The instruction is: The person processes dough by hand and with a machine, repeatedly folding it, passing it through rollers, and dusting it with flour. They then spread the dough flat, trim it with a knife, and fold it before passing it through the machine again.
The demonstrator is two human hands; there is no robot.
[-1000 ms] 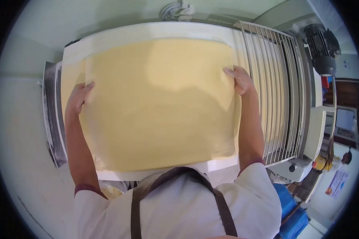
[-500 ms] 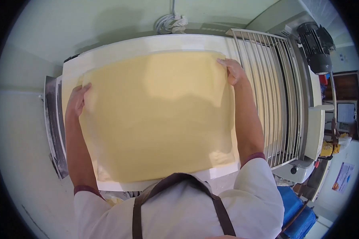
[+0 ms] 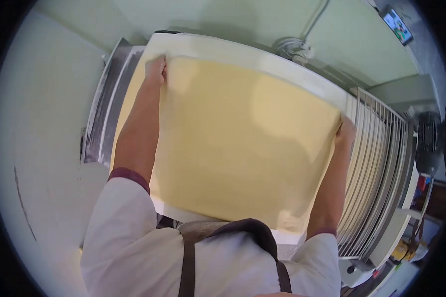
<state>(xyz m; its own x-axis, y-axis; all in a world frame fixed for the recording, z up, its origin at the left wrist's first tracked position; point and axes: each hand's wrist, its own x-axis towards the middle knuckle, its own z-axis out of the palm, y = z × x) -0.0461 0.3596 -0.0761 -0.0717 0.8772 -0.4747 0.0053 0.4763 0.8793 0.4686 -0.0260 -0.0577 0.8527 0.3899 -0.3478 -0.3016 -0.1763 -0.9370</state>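
Note:
A large pale yellow sheet of dough [image 3: 233,143] spreads over a white work surface [image 3: 218,45]. My left hand [image 3: 156,70] is closed on the sheet's far left corner, its fingers curled around the edge. At the far right corner, my right hand [image 3: 345,132] grips the sheet with bent fingers. Between my hands the sheet stays broad and smooth. Its near edge lies close to my apron [image 3: 248,232]. More yellow dough shows beneath and beside the sheet, left of my left forearm.
A metal wire guard [image 3: 376,158] stands over the machine on the right, with a dark motor [image 3: 427,143] beyond it. A coiled cable [image 3: 291,48] hangs by the far wall. At left is a floury dark metal tray [image 3: 106,99].
The view has turned, so the table now appears slanted. Both hands have closed more firmly on the sheet's far corners, and my left hand is further forward.

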